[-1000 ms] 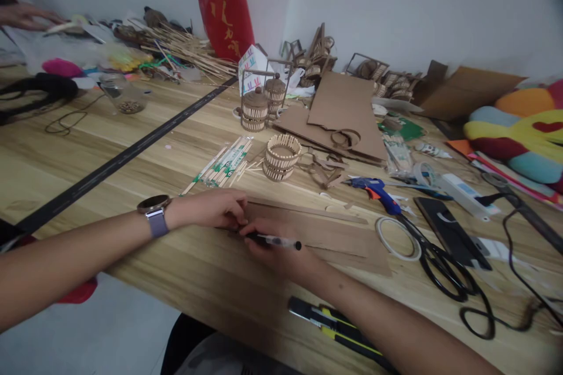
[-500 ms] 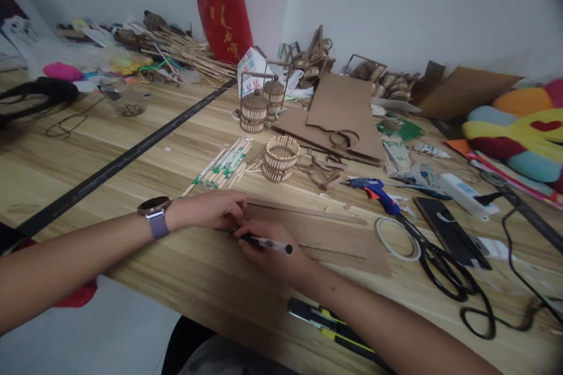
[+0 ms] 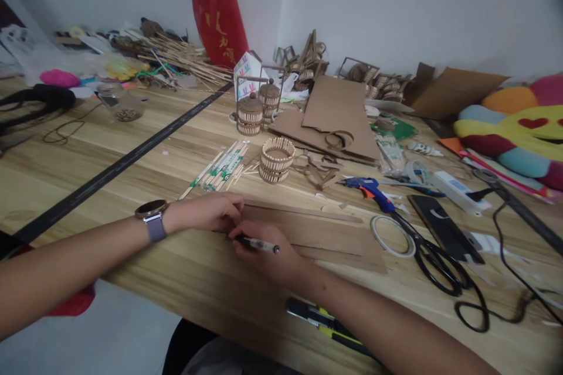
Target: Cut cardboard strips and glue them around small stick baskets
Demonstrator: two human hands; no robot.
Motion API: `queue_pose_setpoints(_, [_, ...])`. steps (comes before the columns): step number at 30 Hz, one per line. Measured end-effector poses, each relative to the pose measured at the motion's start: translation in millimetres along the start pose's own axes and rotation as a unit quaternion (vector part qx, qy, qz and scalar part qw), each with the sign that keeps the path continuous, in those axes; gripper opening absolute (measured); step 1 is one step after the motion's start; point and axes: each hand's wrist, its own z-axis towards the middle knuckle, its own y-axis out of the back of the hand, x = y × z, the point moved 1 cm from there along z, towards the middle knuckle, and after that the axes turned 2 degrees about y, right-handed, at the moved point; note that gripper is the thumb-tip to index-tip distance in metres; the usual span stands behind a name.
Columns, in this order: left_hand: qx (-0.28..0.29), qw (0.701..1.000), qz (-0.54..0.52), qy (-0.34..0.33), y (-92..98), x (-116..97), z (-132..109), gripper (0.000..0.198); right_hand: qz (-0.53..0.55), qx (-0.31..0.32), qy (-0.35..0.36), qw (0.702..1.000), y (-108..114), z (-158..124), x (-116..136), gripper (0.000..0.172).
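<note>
My right hand (image 3: 268, 255) grips a black pen (image 3: 258, 244), its tip down at the left end of a long brown cardboard strip (image 3: 325, 237) lying on the wooden table (image 3: 132, 187). My left hand (image 3: 206, 211), a watch on its wrist, rests with curled fingers pressing the same end of the strip, right beside the pen tip. A thinner cardboard strip (image 3: 303, 210) lies just behind it.
A white tape ring (image 3: 393, 236), black scissors (image 3: 440, 261), a blue glue gun (image 3: 372, 190) and cables lie to the right. A yellow-black utility knife (image 3: 321, 319) lies by my right forearm. Stick baskets (image 3: 276, 159), chopsticks (image 3: 220, 167), cardboard sheets (image 3: 338, 111) and a black ruler (image 3: 123, 161) are farther back.
The pen and my right hand slid a little to the left along the strip. Another person's hand at the far left edge has gone from view.
</note>
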Motion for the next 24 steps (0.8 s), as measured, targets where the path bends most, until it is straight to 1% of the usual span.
queue_pose_setpoints(3, [-0.001,1.000,0.005,-0.004,-0.6,0.1,-0.3,0.020,-0.008,-0.004,0.002,1.000,0.0,-0.4,-0.1,0.015])
queue_pose_setpoints(6, [-0.004,1.000,0.010,0.001,-1.9,1.3,-0.3,0.014,-0.019,-0.022,-0.018,0.999,9.3,-7.8,-2.4,0.016])
queue_pose_setpoints(8, [-0.008,1.000,0.014,0.005,-2.8,2.2,-0.7,0.014,-0.020,-0.036,-0.036,0.998,21.0,-16.0,-4.0,0.015])
queue_pose_setpoints(10, [-0.012,1.000,0.024,0.008,-3.0,2.6,-2.0,0.015,-0.023,-0.047,-0.035,0.998,37.2,-25.7,-4.2,0.016])
queue_pose_setpoints(13, [-0.010,0.999,0.053,0.007,-1.5,1.2,-6.5,0.018,-0.083,-0.064,-0.024,0.994,66.4,-42.1,-4.9,0.022])
queue_pose_setpoints(15, [0.002,0.997,0.073,0.009,0.2,-1.1,-10.8,0.023,-0.138,-0.065,-0.028,0.988,84.9,-53.7,-9.0,0.026])
queue_pose_setpoints(18, [0.017,0.994,0.109,0.024,2.2,-6.6,-17.2,0.043,-0.207,-0.042,-0.016,0.977,104.6,-70.9,-19.5,0.025])
queue_pose_setpoints(21, [0.017,0.988,0.145,0.052,4.1,-13.2,-20.0,0.057,-0.269,-0.008,-0.008,0.963,114.9,-84.9,-28.6,0.026])
queue_pose_setpoints(23, [0.011,0.985,0.159,0.067,6.2,-16.8,-18.7,0.060,-0.298,-0.006,-0.034,0.954,119.8,-91.1,-31.4,0.027])
queue_pose_setpoints(24, [0.006,0.984,0.164,0.068,7.7,-17.9,-16.9,0.059,-0.309,-0.018,-0.053,0.949,122.6,-93.0,-31.8,0.027])
